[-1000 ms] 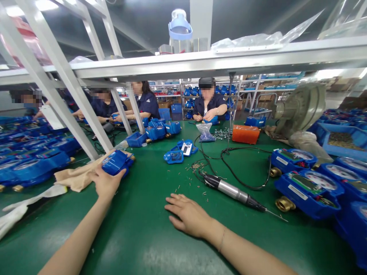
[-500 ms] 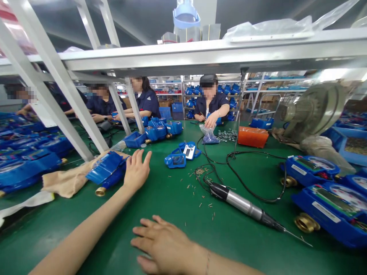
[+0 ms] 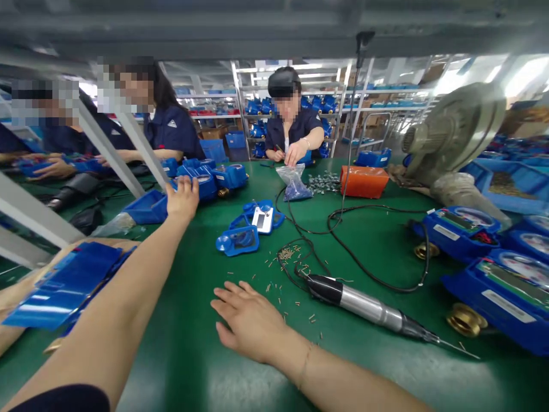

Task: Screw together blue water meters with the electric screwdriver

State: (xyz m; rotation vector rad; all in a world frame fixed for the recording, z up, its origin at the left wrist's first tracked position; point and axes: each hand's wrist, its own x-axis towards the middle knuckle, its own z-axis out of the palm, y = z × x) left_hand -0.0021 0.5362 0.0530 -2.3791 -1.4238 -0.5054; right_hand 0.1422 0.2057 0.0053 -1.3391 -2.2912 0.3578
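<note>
My left hand (image 3: 182,197) reaches forward with its fingers apart, holding nothing, close to a blue water meter body (image 3: 195,182) with brass fittings. Whether they touch is hard to tell. My right hand (image 3: 249,320) lies flat on the green mat (image 3: 171,366), also empty, among scattered small brass pins (image 3: 286,253). To its right lies a silver and black electric screwdriver (image 3: 364,306). A blue water meter (image 3: 64,286) sits on a beige cloth, partly hidden by my left forearm. Blue plastic meter casings (image 3: 238,240) and a white-faced meter module (image 3: 262,220) lie ahead.
Black cables curve across the mat. Beyond them are a bag of blue parts (image 3: 294,183), a heap of metal fittings (image 3: 323,182) and an orange box (image 3: 364,181). Large blue meters (image 3: 506,292) line the right side beside a beige blower (image 3: 454,131). Co-workers sit across the bench.
My left hand has moved farther forward, away from the meter on the cloth, toward the blue meter bodies. The view has tilted down, and the shelf has moved up out of sight.
</note>
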